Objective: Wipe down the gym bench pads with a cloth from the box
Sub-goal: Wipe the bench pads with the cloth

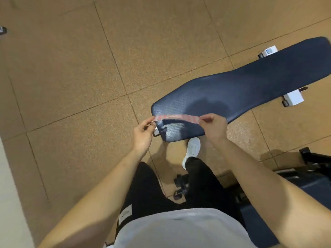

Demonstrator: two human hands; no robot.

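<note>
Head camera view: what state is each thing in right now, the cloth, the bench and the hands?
cloth: held stretched taut between both hands, above the pad's near end.
bench pad: patchy sheen towards the near end, perhaps damp.
left hand: fingers pinch the cloth's left end.
right hand: fingers pinch its right end.

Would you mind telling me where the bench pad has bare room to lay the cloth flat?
The near end of the bench pad is crowded: left hand and right hand pinch the cloth stretched above it. Beyond them it is bare as far as the white brackets.
</note>
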